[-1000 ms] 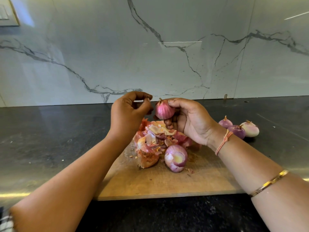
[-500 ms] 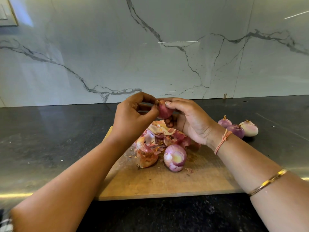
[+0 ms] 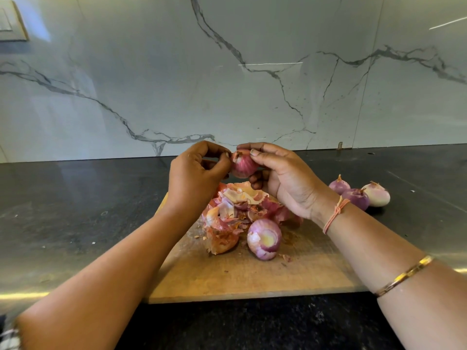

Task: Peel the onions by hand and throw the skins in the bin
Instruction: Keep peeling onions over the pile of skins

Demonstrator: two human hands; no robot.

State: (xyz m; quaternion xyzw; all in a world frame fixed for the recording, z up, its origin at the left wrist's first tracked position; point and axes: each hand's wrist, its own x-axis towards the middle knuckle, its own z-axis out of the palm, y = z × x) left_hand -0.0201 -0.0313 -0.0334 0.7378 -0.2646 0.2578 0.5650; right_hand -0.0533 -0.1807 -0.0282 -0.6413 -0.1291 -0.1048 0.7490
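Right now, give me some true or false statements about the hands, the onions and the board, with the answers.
1. The right hand holds an onion above the pile of skins. True.
2. The left hand lies flat on the cutting board. False: it is raised, its fingers pinching at the held onion's top.
3. Three more onions lie on the dark counter, right of the board. True.
4. No onion lies on the board. False: one lone onion lies there beside the skins.
5. The skins are in a bin. False: they are heaped on the board, and no bin shows.
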